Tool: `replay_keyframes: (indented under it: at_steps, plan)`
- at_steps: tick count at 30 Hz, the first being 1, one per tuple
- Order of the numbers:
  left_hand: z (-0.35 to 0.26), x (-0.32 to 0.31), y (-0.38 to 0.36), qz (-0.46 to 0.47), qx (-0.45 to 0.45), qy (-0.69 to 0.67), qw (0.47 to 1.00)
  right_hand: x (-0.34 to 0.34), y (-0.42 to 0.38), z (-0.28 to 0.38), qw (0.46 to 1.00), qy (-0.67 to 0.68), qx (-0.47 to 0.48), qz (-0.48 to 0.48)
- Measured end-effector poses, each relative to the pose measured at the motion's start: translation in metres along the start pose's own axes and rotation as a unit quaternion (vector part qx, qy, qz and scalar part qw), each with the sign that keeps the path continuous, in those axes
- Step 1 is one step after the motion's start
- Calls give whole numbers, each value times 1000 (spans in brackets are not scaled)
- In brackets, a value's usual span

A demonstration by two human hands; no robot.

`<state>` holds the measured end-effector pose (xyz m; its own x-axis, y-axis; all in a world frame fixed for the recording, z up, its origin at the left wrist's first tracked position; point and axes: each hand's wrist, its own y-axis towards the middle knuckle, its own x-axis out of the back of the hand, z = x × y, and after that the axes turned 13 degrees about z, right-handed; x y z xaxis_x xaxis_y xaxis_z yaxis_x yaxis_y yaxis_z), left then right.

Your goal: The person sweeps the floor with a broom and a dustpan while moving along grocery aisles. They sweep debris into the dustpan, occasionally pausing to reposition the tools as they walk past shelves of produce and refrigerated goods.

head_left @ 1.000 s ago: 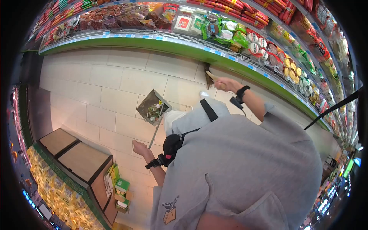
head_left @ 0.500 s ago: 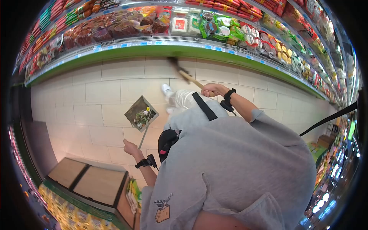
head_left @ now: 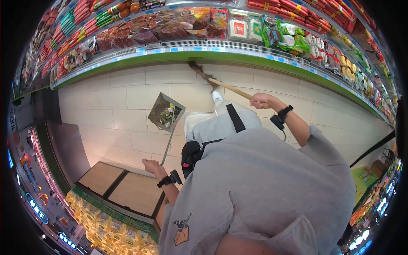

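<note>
My right hand is closed round the light wooden handle of a broom. The broom's dark head slants up and left over the tiles, its far tip right at the green base of the shelf. At lower left, my left hand is wrapped around the top of the thin grey handle of a dustpan. The dustpan lies to the left of my feet, its open box holding leafy green scraps and some white and yellow bits. My white shoe is close below the broom head.
A long refrigerated shelf of packaged food curves across the top. Pale floor tiles lie between it and a display stand with brown panels and yellow packs at lower left. A black strap runs at the right.
The view has shifted left along the shelf. Broom and dustpan have both moved left over the floor, still in my hands. The broom head, blurred before, is now sharper.
</note>
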<state>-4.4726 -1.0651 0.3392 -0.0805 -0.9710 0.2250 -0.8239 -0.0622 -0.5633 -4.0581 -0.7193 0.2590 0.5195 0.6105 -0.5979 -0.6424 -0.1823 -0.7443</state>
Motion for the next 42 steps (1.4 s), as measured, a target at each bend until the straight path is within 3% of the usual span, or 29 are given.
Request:
replay_keyframes:
  at_steps: [4,6,8,11,13,15,17,21,27,29,32,34,37,39,41,42]
  plan:
    - [-20,1,26,-16,-7,-5,1000,-3,-40,-9,995,82,-24,-42]
    - [-26,2,48,-3,11,-24,1000,-13,-46,-9,973,185,-45,-129]
    - [-33,-6,65,2,13,-17,1000,-20,-32,-11,964,227,-45,-127]
    - [-44,-8,97,3,15,-14,1000,-27,22,-2,949,298,18,-98]
    - [-46,5,114,-2,20,-13,1000,-39,70,20,938,340,64,-14]
    - [-46,22,131,-3,33,-22,999,-63,123,47,921,383,69,25]
    - [-48,43,155,1,36,-29,999,-107,169,89,924,381,31,0]
    - [-64,89,205,4,63,-43,997,-177,274,148,948,314,32,46]
    - [-91,184,260,-18,47,-62,997,-242,374,236,884,430,-10,183]
    - [-97,211,278,-21,43,-59,997,-274,377,253,836,498,48,226]
    - [-100,249,310,-40,31,-54,997,-326,371,264,829,535,79,142]
    - [-114,258,324,-52,20,-46,997,-318,374,267,876,450,68,161]
    - [-126,265,357,-96,35,-44,994,-330,371,272,887,451,74,64]
    - [-132,266,381,-136,36,-35,989,-336,387,283,890,452,52,34]
    - [-140,279,412,-182,21,-52,982,-363,415,292,925,373,13,-71]
    - [-153,280,422,-197,23,-50,979,-374,436,303,926,371,-2,-66]
